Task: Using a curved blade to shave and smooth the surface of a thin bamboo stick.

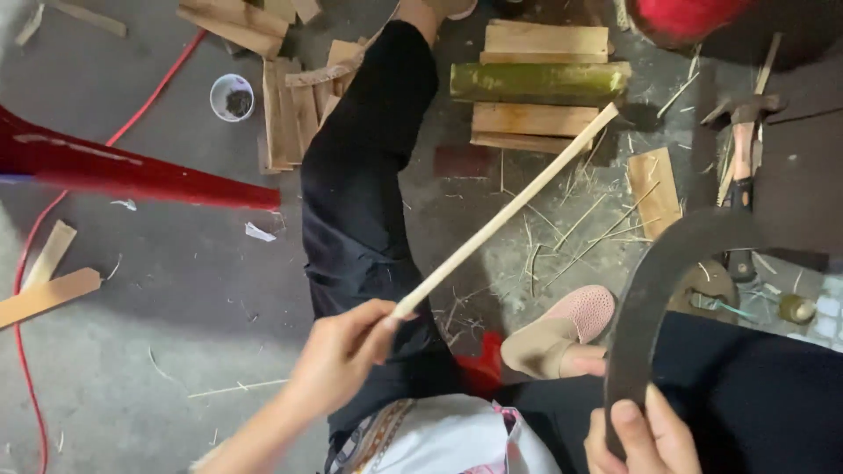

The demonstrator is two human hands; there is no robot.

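Left hand (338, 355) pinches the thin bamboo strip (505, 211) by its near end, angled away for reach. Right hand (641, 434) wraps the curved dark blade (667, 272), thumb on top to steady it.

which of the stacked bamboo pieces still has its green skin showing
The long green bamboo piece lying across the middle of the stack; the pale split bamboo slats around it are tan.

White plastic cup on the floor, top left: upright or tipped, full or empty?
Upright: the small white plastic cup shows its round open mouth to the camera. Not empty: dark contents lie inside; what they are, cannot tell.
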